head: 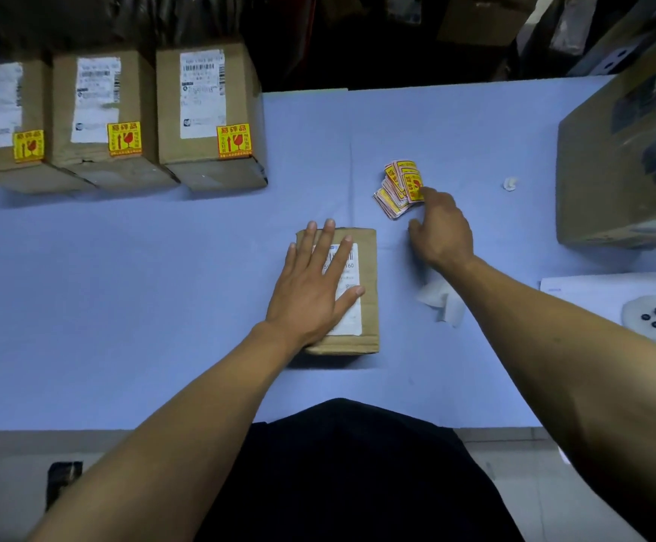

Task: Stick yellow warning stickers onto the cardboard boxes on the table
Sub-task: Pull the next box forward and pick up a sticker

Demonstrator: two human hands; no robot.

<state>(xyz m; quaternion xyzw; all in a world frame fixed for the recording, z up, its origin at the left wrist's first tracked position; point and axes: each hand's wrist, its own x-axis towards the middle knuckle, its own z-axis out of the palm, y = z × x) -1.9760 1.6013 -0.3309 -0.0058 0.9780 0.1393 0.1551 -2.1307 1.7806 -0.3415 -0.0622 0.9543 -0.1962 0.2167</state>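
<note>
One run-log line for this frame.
left hand: flat on small brown cardboard box | right hand: fingertips on fanned stack of yellow warning stickers | three brown boxes far left: stickered

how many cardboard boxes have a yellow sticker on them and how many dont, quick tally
Boxes with a yellow sticker: 3 (far left, middle, right of the row)
Boxes with no sticker showing: 2 (small box under the left hand, big box at the right edge)
Total: 5
</note>
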